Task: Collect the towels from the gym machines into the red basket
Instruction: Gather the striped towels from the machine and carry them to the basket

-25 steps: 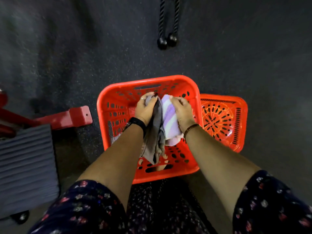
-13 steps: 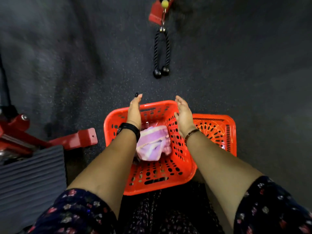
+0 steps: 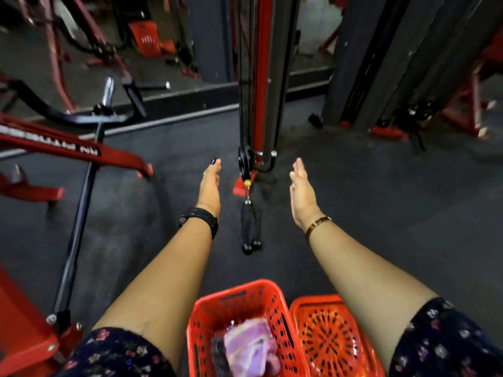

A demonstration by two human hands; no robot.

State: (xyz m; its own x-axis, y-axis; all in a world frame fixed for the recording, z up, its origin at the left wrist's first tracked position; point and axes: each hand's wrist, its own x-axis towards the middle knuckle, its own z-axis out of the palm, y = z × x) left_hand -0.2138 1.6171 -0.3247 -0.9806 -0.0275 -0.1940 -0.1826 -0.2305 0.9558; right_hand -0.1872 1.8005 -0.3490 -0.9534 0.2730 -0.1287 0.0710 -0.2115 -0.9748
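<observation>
The red basket (image 3: 275, 300) stands on the dark floor at the bottom centre, with a purple striped towel (image 3: 249, 346) and a grey cloth lying inside it. My left hand (image 3: 209, 186) and my right hand (image 3: 300, 191) are held out well above and beyond the basket, fingers straight, palms facing each other, both empty. A black watch sits on my left wrist and a gold bracelet on my right.
A red perforated lid (image 3: 329, 338) lies flat on the floor against the basket's right side. A black rope handle (image 3: 250, 227) hangs from a red cable machine (image 3: 257, 77) straight ahead. Red machine frames (image 3: 68, 151) stand at the left, dark weight stacks (image 3: 381, 63) at the right.
Both hands let go of the towels, which dropped into the basket, then lifted up and apart. My view tilted up from the basket toward the cable machine.
</observation>
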